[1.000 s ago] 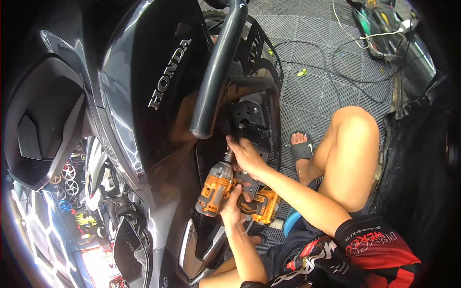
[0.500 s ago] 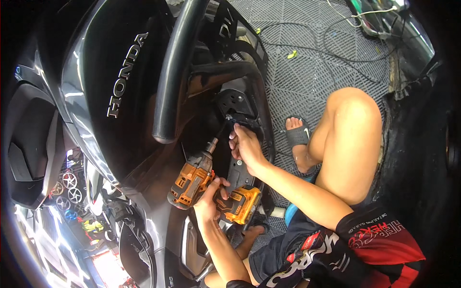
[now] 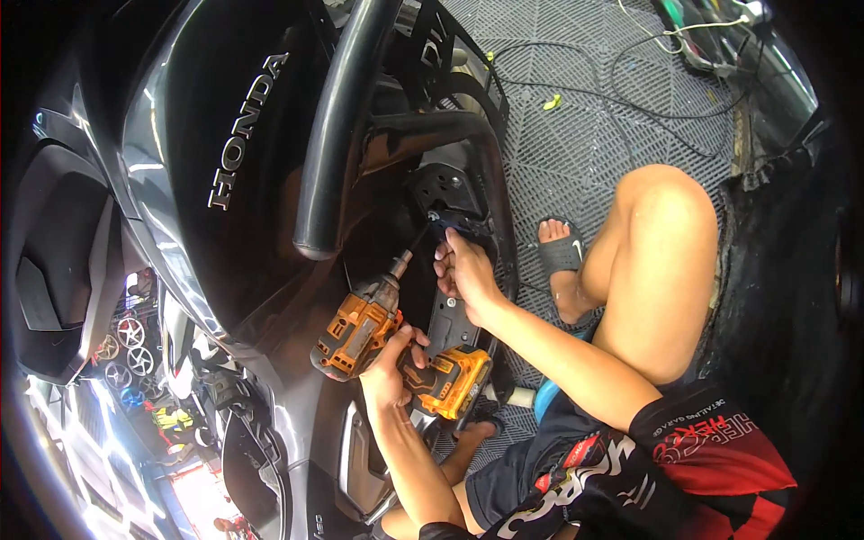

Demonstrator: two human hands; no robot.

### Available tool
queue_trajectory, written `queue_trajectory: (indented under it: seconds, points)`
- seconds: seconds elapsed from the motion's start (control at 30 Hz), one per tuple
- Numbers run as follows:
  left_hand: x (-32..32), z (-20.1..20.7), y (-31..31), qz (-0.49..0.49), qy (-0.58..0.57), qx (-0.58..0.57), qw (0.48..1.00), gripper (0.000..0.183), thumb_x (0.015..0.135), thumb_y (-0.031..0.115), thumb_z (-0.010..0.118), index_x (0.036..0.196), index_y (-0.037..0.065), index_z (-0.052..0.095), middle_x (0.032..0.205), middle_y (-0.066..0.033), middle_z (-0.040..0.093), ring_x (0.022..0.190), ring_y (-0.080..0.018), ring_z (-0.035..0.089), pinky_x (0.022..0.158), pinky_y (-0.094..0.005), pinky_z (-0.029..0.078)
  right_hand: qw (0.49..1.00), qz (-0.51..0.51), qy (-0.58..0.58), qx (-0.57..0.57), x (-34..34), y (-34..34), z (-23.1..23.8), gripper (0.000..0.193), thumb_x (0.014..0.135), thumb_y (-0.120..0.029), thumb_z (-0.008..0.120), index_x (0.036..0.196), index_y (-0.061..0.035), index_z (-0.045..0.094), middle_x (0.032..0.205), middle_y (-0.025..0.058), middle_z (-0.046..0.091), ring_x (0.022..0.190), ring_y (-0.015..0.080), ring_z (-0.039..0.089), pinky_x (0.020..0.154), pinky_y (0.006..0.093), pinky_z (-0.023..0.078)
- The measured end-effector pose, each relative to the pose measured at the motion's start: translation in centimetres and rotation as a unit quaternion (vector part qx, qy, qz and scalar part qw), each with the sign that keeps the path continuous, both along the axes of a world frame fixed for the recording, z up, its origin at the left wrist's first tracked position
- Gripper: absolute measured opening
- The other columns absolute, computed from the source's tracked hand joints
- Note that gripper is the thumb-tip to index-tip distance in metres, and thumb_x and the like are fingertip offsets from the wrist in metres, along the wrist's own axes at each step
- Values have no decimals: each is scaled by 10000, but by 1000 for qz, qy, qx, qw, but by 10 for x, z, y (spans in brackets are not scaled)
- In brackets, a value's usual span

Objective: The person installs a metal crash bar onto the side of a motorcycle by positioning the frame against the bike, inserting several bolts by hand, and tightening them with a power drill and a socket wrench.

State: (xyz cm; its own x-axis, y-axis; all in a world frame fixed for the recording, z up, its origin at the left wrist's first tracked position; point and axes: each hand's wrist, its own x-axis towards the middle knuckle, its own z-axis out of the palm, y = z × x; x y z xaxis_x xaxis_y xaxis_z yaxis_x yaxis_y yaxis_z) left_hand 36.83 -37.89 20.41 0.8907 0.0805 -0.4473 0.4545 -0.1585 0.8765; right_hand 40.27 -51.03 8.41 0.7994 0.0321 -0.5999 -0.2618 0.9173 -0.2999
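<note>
My left hand [image 3: 389, 371] is wrapped around the grip of an orange and black cordless impact driver [image 3: 360, 326]. The driver's silver chuck points up and right toward a black metal bracket [image 3: 445, 191] on the motorcycle. From the chuck, a thin dark bit seems to run toward a small silver bolt [image 3: 433, 216] at the bracket's lower edge. Just below that bolt is my right hand [image 3: 466, 277], thumb extended and fingers curled in. Whether anything sits between those fingers is hidden. A yellow battery [image 3: 457, 382] is fitted at the base of the driver.
The motorcycle's glossy black bodywork [image 3: 238, 243] fills the left side. A thick black tube [image 3: 337, 153] crosses above the driver. My bent leg [image 3: 661, 270] is at the right. Black cable [image 3: 648, 112] lies on the grey grid floor [image 3: 549, 153]. Wheels [image 3: 131, 333] are in the left background.
The driver has tilted slightly, its chuck a little higher and closer to the bracket. My right hand stays by the bolt, and the whole view has shifted slightly.
</note>
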Motion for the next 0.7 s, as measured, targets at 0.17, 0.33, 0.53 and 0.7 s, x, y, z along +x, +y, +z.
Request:
queue_trajectory:
  seconds: [0.17, 0.33, 0.53, 0.7]
  points:
    - [0, -1, -6, -2, -11, 0, 1000, 259, 868, 28, 679, 1086, -24, 549, 760, -198, 650, 503, -191, 565, 479, -305, 484, 1000, 0, 2, 5, 1, 1, -1, 428, 1048, -503, 473, 877, -122, 569, 668, -17, 554, 471, 94, 480, 451, 238, 336]
    - [2, -5, -8, -7, -20, 3, 1000, 265, 869, 32, 679, 1095, -20, 549, 770, -201, 657, 503, -189, 564, 480, -303, 479, 1000, 6, 6, 3, 0, 0, 0, 442, 1040, -517, 478, 866, -122, 573, 665, -16, 559, 476, 97, 489, 457, 247, 349]
    - [5, -6, -6, -20, -9, 7, 1000, 239, 883, 41, 669, 1084, -23, 558, 771, -196, 654, 509, -186, 558, 484, -304, 481, 1000, 4, -11, 16, 0, -2, -4, 444, 1040, -516, 478, 872, -115, 569, 671, -15, 553, 481, 96, 490, 462, 235, 353]
    - [0, -10, -9, 33, 18, -75, 996, 201, 902, 41, 638, 1071, -32, 558, 819, -225, 653, 505, -189, 549, 476, -311, 490, 1000, 6, -11, 15, 0, -1, -4, 447, 1041, -517, 475, 876, -112, 568, 674, -12, 550, 497, 94, 492, 470, 232, 357]
